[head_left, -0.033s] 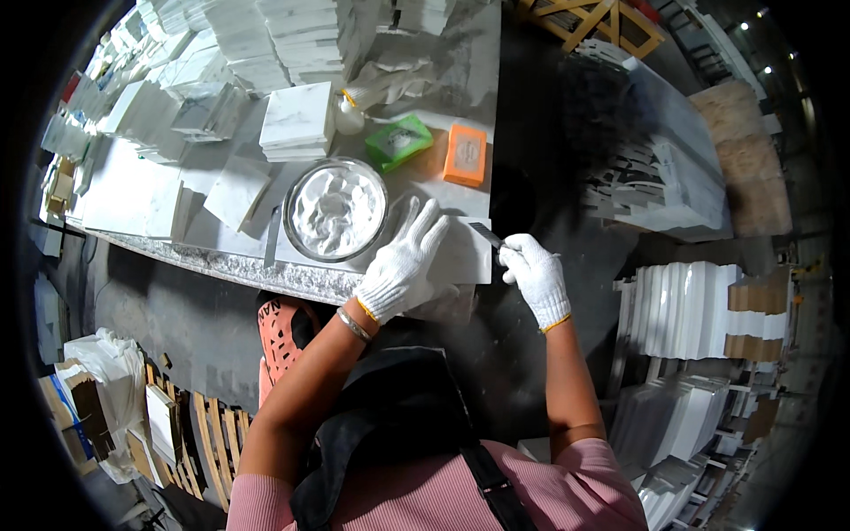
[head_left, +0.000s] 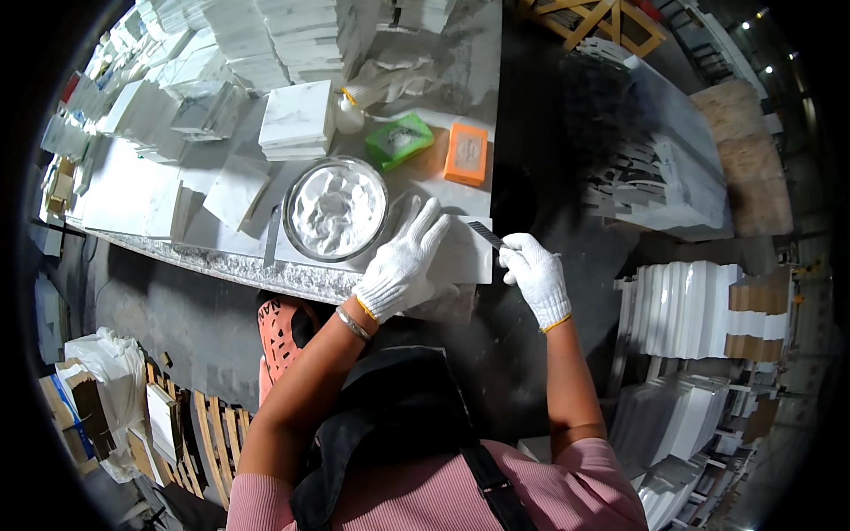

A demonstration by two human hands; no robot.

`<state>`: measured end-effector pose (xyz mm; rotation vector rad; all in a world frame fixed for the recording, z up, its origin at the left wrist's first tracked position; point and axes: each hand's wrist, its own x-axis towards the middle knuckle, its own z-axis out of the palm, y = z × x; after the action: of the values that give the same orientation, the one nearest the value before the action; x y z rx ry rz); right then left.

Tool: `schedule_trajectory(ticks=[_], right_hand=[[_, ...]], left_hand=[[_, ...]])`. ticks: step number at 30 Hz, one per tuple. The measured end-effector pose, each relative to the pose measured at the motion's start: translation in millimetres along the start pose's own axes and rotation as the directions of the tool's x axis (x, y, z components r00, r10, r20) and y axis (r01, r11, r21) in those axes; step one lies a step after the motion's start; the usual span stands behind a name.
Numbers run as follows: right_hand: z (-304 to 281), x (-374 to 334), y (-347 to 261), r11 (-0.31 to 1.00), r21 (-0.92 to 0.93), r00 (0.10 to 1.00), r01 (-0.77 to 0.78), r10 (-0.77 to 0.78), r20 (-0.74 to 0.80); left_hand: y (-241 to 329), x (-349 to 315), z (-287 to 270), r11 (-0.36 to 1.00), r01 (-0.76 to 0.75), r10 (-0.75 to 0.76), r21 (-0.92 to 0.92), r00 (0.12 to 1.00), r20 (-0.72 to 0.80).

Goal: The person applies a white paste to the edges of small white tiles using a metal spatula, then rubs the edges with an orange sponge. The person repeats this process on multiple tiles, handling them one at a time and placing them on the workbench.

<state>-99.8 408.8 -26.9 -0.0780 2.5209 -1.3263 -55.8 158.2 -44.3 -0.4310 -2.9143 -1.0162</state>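
My left hand (head_left: 409, 265), in a white knit glove, lies with fingers stretched out over a thin white tile (head_left: 471, 252) near the table's right corner. Closed around the grip end of a small dark tool with a flat, ridged blade (head_left: 483, 234) is my gloved right hand (head_left: 535, 274), just off the tile's right edge. The blade reaches over that edge; whether it touches the surface I cannot tell. Left of my left hand stands a round glass bowl (head_left: 375, 237) with white paste or powder in it.
A green box (head_left: 398, 142) and an orange box (head_left: 465, 154) lie beyond the bowl. Stacked white tiles (head_left: 298, 115) and a small white bottle (head_left: 349, 117) are nearby. A thin metal strip (head_left: 272, 237) lies left of the bowl. Wrapped slabs (head_left: 677, 310) stand at the right.
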Motion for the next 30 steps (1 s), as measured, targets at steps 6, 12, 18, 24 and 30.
schedule_trajectory(ticks=[6, 12, 18, 24, 30], right_hand=[[3.9, 4.6, -7.3, 0.998, 0.036, 0.998, 0.056, -0.057, 0.034], [7.5, 4.8, -1.7, 0.990, 0.042, 0.991, 0.134, -0.134, 0.012], [10.9, -0.6, 2.2, 0.990, 0.027, 0.990, 0.142, -0.142, 0.001], [8.7, -11.9, 0.2, 0.992, 0.019, 0.991, 0.129, -0.129, 0.029], [9.2, -36.3, -7.5, 0.994, -0.032, 0.993, 0.108, -0.106, 0.051]], left_hand=[[-6.1, 3.2, 2.0, 1.000, -0.019, 0.019, -0.025, 1.000, 0.015], [-2.3, 4.0, -0.7, 0.999, -0.010, 0.009, -0.043, 1.000, -0.006], [-1.7, 3.2, -1.2, 0.993, 0.031, -0.029, -0.114, 0.999, 0.013], [0.1, 2.9, -1.7, 0.995, 0.021, -0.022, -0.094, 1.000, -0.006], [-3.4, 1.0, 2.8, 0.997, -0.018, 0.014, -0.073, 0.998, -0.054]])
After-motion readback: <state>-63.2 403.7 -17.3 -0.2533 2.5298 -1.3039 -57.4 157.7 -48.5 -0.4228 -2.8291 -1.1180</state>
